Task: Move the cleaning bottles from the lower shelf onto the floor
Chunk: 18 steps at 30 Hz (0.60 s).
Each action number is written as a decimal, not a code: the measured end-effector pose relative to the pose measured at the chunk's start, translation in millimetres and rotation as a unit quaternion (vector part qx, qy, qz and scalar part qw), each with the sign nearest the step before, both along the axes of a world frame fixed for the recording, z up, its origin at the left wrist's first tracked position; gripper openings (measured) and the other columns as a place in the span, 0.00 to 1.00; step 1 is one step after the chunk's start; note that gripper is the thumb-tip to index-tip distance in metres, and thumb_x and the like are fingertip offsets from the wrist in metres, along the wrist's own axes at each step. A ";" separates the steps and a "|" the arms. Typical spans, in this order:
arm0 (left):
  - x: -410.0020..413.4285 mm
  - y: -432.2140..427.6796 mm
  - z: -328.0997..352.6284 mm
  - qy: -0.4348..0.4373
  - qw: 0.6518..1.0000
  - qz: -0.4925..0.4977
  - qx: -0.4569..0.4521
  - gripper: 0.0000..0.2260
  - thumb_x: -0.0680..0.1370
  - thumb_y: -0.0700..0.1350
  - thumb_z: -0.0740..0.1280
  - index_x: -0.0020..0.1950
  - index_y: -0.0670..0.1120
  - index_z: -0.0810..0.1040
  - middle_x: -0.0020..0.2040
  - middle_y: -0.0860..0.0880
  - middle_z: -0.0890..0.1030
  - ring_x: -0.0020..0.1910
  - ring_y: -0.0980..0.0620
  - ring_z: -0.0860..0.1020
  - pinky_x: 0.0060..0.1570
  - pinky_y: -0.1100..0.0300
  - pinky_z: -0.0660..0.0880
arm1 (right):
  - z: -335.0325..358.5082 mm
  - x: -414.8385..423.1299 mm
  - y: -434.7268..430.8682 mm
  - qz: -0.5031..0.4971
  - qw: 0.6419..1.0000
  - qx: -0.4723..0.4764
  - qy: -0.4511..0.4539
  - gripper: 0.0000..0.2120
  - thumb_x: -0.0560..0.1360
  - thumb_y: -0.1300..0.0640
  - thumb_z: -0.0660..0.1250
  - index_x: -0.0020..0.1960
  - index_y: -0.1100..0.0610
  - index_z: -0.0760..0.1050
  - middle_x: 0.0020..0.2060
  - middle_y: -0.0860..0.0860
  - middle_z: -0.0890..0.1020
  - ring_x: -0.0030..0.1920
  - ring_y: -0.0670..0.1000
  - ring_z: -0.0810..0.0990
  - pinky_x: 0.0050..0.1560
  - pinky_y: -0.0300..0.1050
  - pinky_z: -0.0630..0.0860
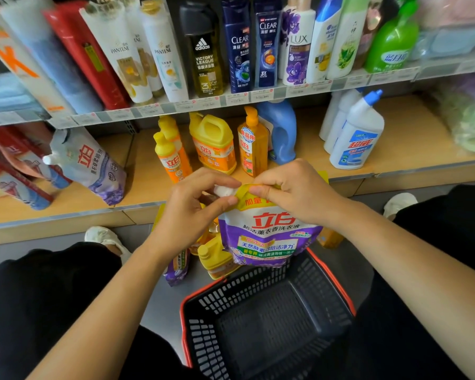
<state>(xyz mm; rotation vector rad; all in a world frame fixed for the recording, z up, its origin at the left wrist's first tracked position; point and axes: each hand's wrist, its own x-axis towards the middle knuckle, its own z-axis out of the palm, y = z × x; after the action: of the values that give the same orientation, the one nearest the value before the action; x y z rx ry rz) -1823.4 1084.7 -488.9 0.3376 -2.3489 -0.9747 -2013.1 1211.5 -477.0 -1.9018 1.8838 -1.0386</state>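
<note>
A purple-and-white detergent pouch (269,237) with a yellow top hangs upright above the floor in front of the lower shelf (148,174). My left hand (195,204) pinches its top by the white cap and my right hand (291,190) pinches the yellow top edge. Standing on the lower shelf are two small yellow-orange bottles (170,154), a yellow jug (214,144), an orange pump bottle (252,144), a blue jug (280,130), white toilet-cleaner bottles (354,135) and a leaning purple pouch (91,163). On the floor below the pouch lie a yellow jug (214,259) and another purple pouch (177,267).
A black basket with a red rim (263,319) sits on the grey floor between my knees, right under the held pouch. Shampoo and body-wash bottles (239,45) fill the upper shelf. Red packs (8,165) lean at the far left. My shoes (104,237) flank the floor items.
</note>
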 end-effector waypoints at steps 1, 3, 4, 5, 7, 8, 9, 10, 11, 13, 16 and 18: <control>-0.3 0.3 -1.5 -0.007 1.000 0.003 0.001 0.09 0.78 0.44 0.71 0.57 0.45 0.82 0.54 0.50 0.82 0.52 0.54 0.79 0.43 0.68 0.74 | 0.1 0.4 -0.3 0.003 1.000 0.001 0.000 0.13 0.80 0.54 0.66 0.49 0.61 0.85 0.39 0.56 0.86 0.40 0.53 0.83 0.40 0.57 0.76; -0.5 -0.2 -4.0 -0.027 1.000 0.004 -0.007 0.08 0.80 0.47 0.68 0.57 0.46 0.81 0.53 0.52 0.81 0.50 0.55 0.78 0.44 0.68 0.72 | -0.6 1.3 -1.0 0.010 1.000 0.005 0.000 0.15 0.81 0.53 0.66 0.48 0.63 0.85 0.38 0.58 0.85 0.40 0.55 0.83 0.41 0.57 0.76; -0.6 -0.9 -5.2 -0.035 0.999 0.005 -0.018 0.08 0.81 0.48 0.67 0.57 0.46 0.81 0.52 0.52 0.80 0.50 0.55 0.78 0.44 0.67 0.71 | -1.3 1.6 -1.2 0.012 1.000 0.008 0.000 0.16 0.81 0.52 0.65 0.47 0.64 0.84 0.38 0.58 0.84 0.40 0.56 0.82 0.41 0.58 0.75; -0.9 -1.7 -5.9 -0.041 0.999 0.006 -0.028 0.09 0.82 0.48 0.66 0.57 0.46 0.81 0.52 0.53 0.80 0.50 0.55 0.77 0.44 0.66 0.71 | -1.8 1.7 -1.2 0.012 1.000 0.008 -0.001 0.16 0.81 0.52 0.65 0.46 0.64 0.84 0.37 0.59 0.84 0.39 0.57 0.82 0.41 0.58 0.75; -1.0 -2.5 -5.7 -0.045 0.998 0.004 -0.032 0.10 0.81 0.49 0.66 0.57 0.46 0.82 0.51 0.53 0.81 0.50 0.55 0.78 0.45 0.62 0.73 | -2.8 1.7 -1.0 0.011 1.000 0.008 -0.011 0.16 0.81 0.53 0.65 0.46 0.64 0.84 0.37 0.59 0.84 0.39 0.57 0.82 0.41 0.57 0.75; -0.5 -2.6 -5.3 -0.041 0.999 0.004 -0.028 0.10 0.81 0.50 0.66 0.58 0.47 0.82 0.51 0.53 0.81 0.50 0.54 0.79 0.45 0.59 0.75 | -2.9 1.8 -0.9 0.009 1.000 0.011 -0.017 0.16 0.81 0.53 0.65 0.46 0.64 0.84 0.37 0.59 0.84 0.40 0.57 0.82 0.41 0.57 0.75; 0.2 -2.4 -5.4 -0.035 0.999 0.007 -0.021 0.11 0.81 0.51 0.66 0.59 0.48 0.82 0.52 0.53 0.82 0.51 0.54 0.80 0.45 0.56 0.77 | -2.8 2.0 -0.9 0.008 1.000 0.014 -0.023 0.15 0.81 0.53 0.66 0.47 0.64 0.84 0.38 0.59 0.84 0.40 0.56 0.82 0.41 0.57 0.75; 1.0 -2.3 -6.1 -0.030 0.999 0.014 -0.007 0.12 0.81 0.52 0.67 0.61 0.49 0.81 0.52 0.53 0.83 0.51 0.53 0.81 0.45 0.54 0.79 | -2.3 1.8 -0.8 0.005 0.999 0.015 -0.031 0.15 0.81 0.53 0.66 0.48 0.63 0.84 0.39 0.59 0.85 0.41 0.56 0.83 0.42 0.57 0.76; 2.3 -2.0 -7.2 -0.027 0.999 0.022 0.016 0.14 0.81 0.52 0.68 0.65 0.51 0.80 0.51 0.51 0.84 0.49 0.52 0.81 0.44 0.52 0.80 | -1.8 1.5 -0.6 0.002 0.999 0.014 -0.042 0.14 0.81 0.54 0.66 0.49 0.62 0.85 0.40 0.58 0.85 0.41 0.55 0.83 0.42 0.56 0.76; 3.3 -1.0 -8.2 -0.028 0.995 0.027 0.087 0.21 0.79 0.51 0.70 0.72 0.52 0.74 0.46 0.45 0.84 0.43 0.49 0.82 0.42 0.51 0.81 | -0.3 0.8 -0.3 -0.004 0.998 0.009 -0.062 0.13 0.81 0.54 0.66 0.50 0.62 0.85 0.40 0.58 0.86 0.41 0.54 0.84 0.42 0.55 0.76; 2.0 -3.8 -12.3 -0.054 0.980 -0.012 0.193 0.24 0.75 0.48 0.72 0.70 0.44 0.74 0.50 0.45 0.86 0.50 0.48 0.85 0.51 0.48 0.82 | 1.1 -1.4 -0.2 -0.019 0.997 -0.022 -0.065 0.14 0.81 0.55 0.66 0.48 0.64 0.84 0.38 0.59 0.84 0.39 0.55 0.82 0.41 0.56 0.75; 0.3 -6.8 -19.5 -0.079 0.972 -0.033 0.218 0.21 0.74 0.46 0.72 0.64 0.38 0.78 0.56 0.44 0.85 0.56 0.48 0.84 0.56 0.46 0.81 | 3.5 -2.8 1.0 -0.035 0.995 -0.054 -0.081 0.12 0.80 0.56 0.67 0.49 0.64 0.85 0.39 0.60 0.85 0.40 0.57 0.83 0.41 0.56 0.76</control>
<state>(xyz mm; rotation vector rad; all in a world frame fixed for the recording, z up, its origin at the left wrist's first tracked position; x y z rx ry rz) -1823.1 1077.9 -508.4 0.5231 -2.2785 -1.5504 -2015.9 1212.5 -473.5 -1.7579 1.8480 -1.3008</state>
